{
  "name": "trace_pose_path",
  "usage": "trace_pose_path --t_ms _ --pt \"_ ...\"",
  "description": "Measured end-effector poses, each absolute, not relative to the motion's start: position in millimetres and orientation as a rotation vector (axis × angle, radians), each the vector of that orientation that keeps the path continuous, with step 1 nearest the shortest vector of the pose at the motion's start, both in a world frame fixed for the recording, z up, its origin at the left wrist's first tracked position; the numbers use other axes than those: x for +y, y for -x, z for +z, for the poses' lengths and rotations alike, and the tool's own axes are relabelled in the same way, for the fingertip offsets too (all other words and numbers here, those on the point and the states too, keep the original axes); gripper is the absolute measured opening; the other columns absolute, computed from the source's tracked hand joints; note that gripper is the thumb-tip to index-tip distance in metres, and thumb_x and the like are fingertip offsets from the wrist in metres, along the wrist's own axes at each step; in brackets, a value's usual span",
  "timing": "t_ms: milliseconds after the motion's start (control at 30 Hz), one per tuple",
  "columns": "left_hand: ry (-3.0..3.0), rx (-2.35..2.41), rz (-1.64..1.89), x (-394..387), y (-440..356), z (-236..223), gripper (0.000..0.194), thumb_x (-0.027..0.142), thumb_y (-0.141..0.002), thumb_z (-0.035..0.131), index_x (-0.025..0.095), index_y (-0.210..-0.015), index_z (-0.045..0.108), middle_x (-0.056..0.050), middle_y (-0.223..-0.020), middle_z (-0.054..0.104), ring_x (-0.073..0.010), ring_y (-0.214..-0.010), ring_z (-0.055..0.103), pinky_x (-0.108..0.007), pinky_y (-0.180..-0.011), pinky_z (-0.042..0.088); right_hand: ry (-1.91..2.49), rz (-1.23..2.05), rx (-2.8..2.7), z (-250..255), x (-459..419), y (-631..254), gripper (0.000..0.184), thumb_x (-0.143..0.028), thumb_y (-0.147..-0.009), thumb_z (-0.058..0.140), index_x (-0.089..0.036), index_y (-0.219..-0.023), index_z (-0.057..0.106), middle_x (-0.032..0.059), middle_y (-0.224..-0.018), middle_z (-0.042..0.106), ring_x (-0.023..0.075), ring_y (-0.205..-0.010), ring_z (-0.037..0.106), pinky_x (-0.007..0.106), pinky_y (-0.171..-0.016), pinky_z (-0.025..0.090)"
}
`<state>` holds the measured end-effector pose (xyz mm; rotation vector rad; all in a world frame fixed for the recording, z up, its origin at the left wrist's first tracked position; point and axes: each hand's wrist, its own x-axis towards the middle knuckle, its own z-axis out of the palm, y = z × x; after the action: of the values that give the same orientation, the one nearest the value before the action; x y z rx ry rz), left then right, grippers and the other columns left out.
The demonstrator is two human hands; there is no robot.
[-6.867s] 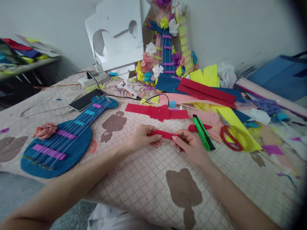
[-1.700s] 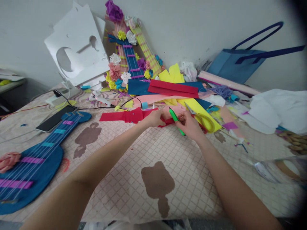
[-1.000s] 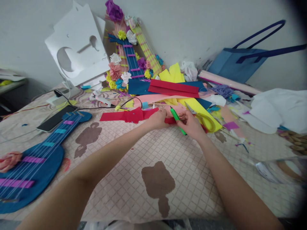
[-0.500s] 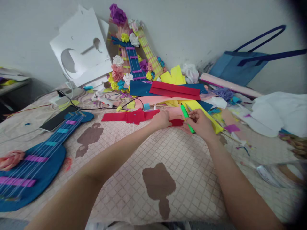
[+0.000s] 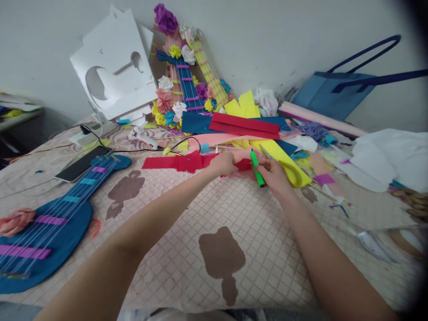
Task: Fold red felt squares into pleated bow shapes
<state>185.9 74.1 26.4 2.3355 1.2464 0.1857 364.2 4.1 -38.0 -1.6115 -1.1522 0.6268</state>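
Note:
My left hand [image 5: 223, 164] is closed on a red paper strip [image 5: 158, 162] lying across the cloth, with a crumpled red piece on its middle. More red paper shows to the right of my knuckles, beside pink paper. In my right hand [image 5: 272, 174], thumb and fingers are closed around a bright green marker [image 5: 257, 168], slanted in front of the red paper. Whether these fingers also touch the paper, I cannot tell. Scissors [image 5: 293, 174] with yellowish handles lie just behind my right hand, on yellow paper [image 5: 281, 154]; my fingers hide part of them.
A blue paper guitar [image 5: 75, 218] and a phone [image 5: 83, 165] lie on the left. Behind are a glue gun [image 5: 143, 137], a folded red sheet [image 5: 245, 126], flower-decorated guitars [image 5: 189, 84] and white foam board [image 5: 117, 67]. A blue bag [image 5: 334, 93] stands back right, near scraps.
My right hand has shifted slightly left with the green marker, which stands a bit more upright. The scissors' handles now show behind it. My left hand stays nearly in place.

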Motion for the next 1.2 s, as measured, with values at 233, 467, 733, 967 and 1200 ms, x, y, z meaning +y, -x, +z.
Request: trace_pose_path --t_ms 233,467,733,967,1200 --pt "-2.187 1.116 0.304 92 -146 39 0.018 0.029 -0.076 0.060 0.013 -0.068 0.063 -0.001 -0.059 0.061 -0.0087 -0.050 0.050 -0.021 -0.047 0.035 1.787 0.368 -1.375 -34 -2 -355 0.032 -0.041 -0.073 0.061 -0.021 -0.096 0.053 0.0025 -0.076 0.065 0.0186 -0.064 0.061 0.029 -0.056 0.044" --pt "-1.810 0.951 0.293 68 -74 25 0.014 0.024 -0.071 0.066 0.012 -0.076 0.059 -0.001 -0.064 0.064 -0.0092 -0.056 0.057 -0.019 -0.052 0.041 1.801 -0.132 -1.703 -16 -15 -328 0.023 -0.040 -0.080 0.057 -0.020 -0.091 0.053 0.0103 -0.092 0.061 0.0274 -0.088 0.058 0.039 -0.070 0.047" --pt "-2.451 1.040 0.346 -1 -49 20 0.009 0.014 -0.081 0.055 0.016 -0.090 0.057 -0.002 -0.082 0.066 -0.0158 -0.073 0.060 -0.027 -0.065 0.045 1.260 0.103 -2.300 6 -41 -242 0.028 -0.035 -0.085 0.058 -0.017 -0.106 0.056 0.0106 -0.101 0.061 0.0269 -0.103 0.050 0.044 -0.086 0.043" --pt "-2.684 0.983 0.482 -16 -32 -8 0.019 0.022 -0.090 0.051 0.015 -0.108 0.051 -0.008 -0.101 0.060 -0.0200 -0.094 0.056 -0.034 -0.081 0.048 1.375 0.004 -2.473 -13 -45 -223 0.003 -0.020 -0.087 0.056 -0.017 -0.087 0.057 0.0080 -0.087 0.059 0.0244 -0.090 0.048 0.038 -0.072 0.042" --pt "-2.851 1.105 0.440 -23 -24 -18 0.026 0.024 -0.094 0.042 0.015 -0.115 0.055 -0.010 -0.103 0.057 -0.0239 -0.095 0.051 -0.040 -0.081 0.046 1.374 -0.030 -2.501 -17 -50 -219 0.013 -0.025 -0.092 0.047 -0.018 -0.095 0.057 0.0097 -0.091 0.058 0.0266 -0.090 0.049 0.041 -0.072 0.042"
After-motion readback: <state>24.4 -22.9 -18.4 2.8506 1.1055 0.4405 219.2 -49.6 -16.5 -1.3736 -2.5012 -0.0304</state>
